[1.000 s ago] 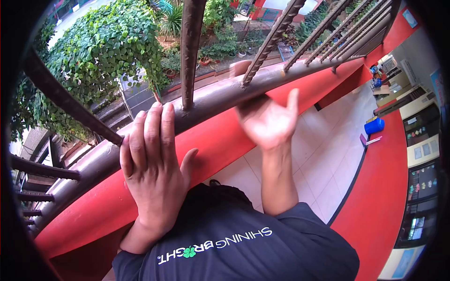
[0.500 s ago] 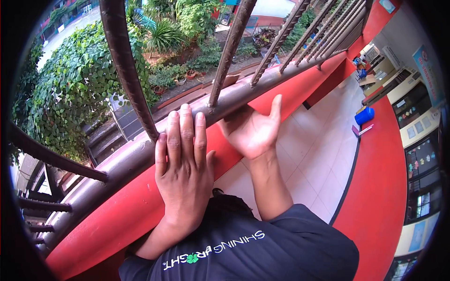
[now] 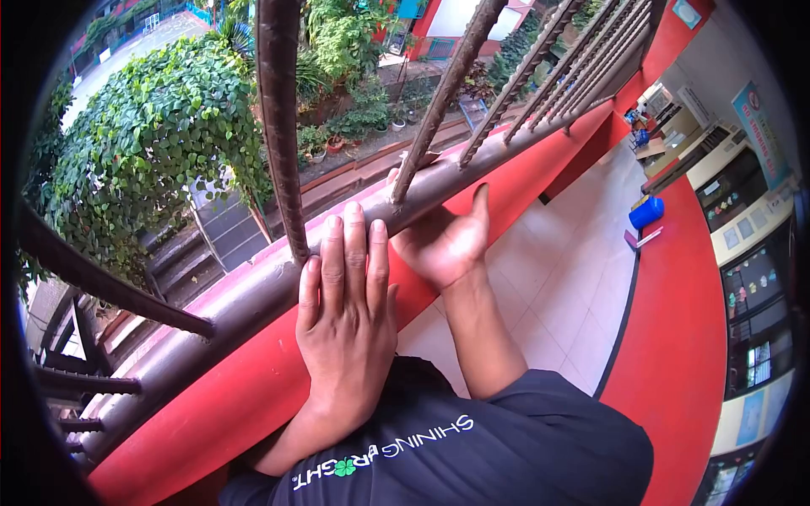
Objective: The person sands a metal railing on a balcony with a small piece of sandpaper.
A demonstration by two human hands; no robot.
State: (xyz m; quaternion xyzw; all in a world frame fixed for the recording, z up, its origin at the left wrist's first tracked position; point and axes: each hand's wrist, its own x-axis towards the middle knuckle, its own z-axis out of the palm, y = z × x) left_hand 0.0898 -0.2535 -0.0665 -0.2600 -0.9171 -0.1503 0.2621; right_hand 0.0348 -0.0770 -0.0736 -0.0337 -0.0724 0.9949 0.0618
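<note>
Railing pipe (image 3: pixel 261 297) ran from the frame's lower left to its upper right; just left of centre, your left hand (image 3: pixel 348 325) rested straight fingers on it, and just right, your right hand (image 3: pixel 447 251) reached underneath, thumb spread, its hidden fingers' grip impossible to tell.

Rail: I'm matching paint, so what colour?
The rail is dark brown, clearest in the head view.

Left hand (image 3: pixel 348 325) on rail (image 3: pixel 253 297), right hand (image 3: pixel 445 246) beside; plants (image 3: pixel 160 126) beyond bars (image 3: pixel 283 126).
</note>
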